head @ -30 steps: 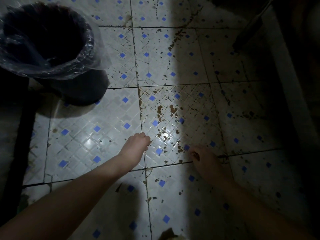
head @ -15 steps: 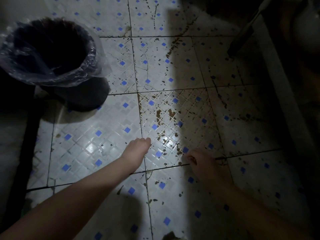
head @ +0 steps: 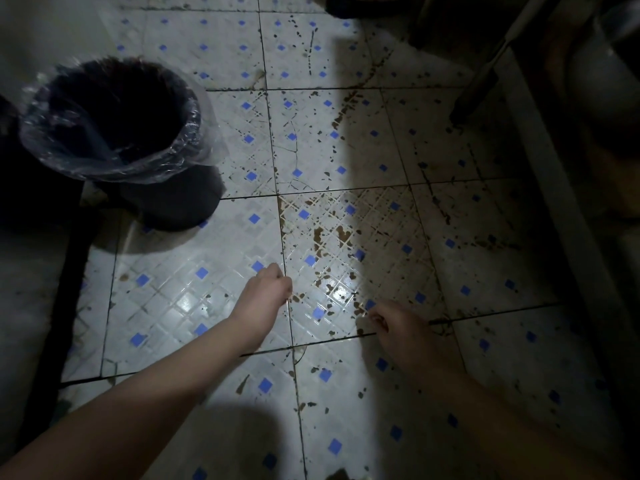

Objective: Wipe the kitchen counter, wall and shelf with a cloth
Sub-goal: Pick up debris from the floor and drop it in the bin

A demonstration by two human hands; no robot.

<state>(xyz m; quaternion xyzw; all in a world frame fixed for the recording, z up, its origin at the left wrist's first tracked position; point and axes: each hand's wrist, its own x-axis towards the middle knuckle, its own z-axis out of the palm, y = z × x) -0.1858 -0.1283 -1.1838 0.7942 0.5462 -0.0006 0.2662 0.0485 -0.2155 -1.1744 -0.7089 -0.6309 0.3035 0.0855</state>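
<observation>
Both arms reach forward and down over a tiled floor [head: 194, 299] of white tiles set with small blue squares. The left hand [head: 265, 294] hangs above a grout line near the middle of the view, its fingers curled inward into a loose fist; nothing shows inside that grip. The right hand [head: 398, 329] lies in shadow just to the right, well apart from the left, its fingers also curled in, and in the dim light I cannot tell whether its grip encloses anything. No cloth shows in either hand or anywhere on the floor, and the counter, wall and shelf lie outside this view. Brown stains [head: 332, 237] are spattered over the tiles ahead of the hands and to their right. A dark bin [head: 166, 199] lined with a clear plastic bag [head: 114, 161] stands upright at the upper left, well apart from both hands. A slanted pole [head: 485, 77] leans at the upper right, its lower end on the floor.
</observation>
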